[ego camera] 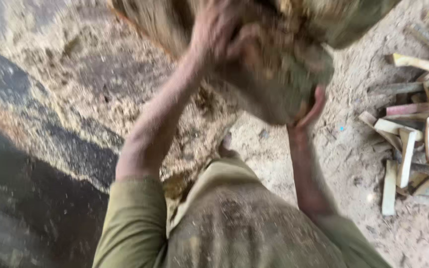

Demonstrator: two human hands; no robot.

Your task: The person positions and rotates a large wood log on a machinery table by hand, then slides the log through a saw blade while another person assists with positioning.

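Rough, bark-crusted log chunk (274, 74), dusted with sawdust, raised at chest height above the sawdust-strewn floor (75, 74). Left hand (219, 30) clamped over its top, right hand (311, 111) cupping underneath. Split pale wood offcuts (413, 144) heaped rightward.

olive-green sleeves (135, 223), brown log (274, 74), pale offcuts (405, 149)

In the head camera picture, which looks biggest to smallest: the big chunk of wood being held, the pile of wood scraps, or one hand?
1. Chunk of wood, though it is nearest the camera.
2. Pile of wood scraps on the sawdust floor.
3. Left hand; the right hand looks smaller, partly hidden.
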